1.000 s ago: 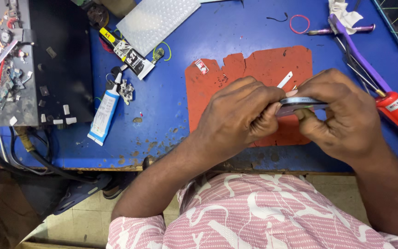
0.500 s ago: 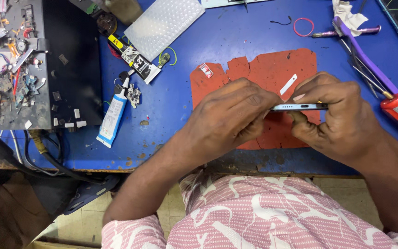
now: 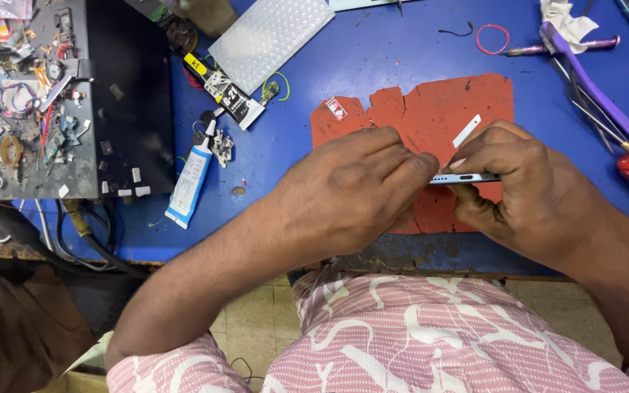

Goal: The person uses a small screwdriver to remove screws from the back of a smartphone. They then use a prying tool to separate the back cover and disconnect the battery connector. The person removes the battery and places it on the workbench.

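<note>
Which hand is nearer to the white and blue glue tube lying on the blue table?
Left. The left hand is right of the white and blue glue tube, apart; the right hand is farther right.

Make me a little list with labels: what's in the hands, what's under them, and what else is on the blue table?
Left hand: pinches one end of a thin phone, seen edge-on
Right hand: grips the other end of the phone
Under the hands: torn red mat on the blue table
On the mat: small white strip
Left of the mat: white-and-blue glue tube, black glue tube, bubble-wrap sheet
Right side: purple-handled tool, red rubber band
Far left: tray of small parts
</note>
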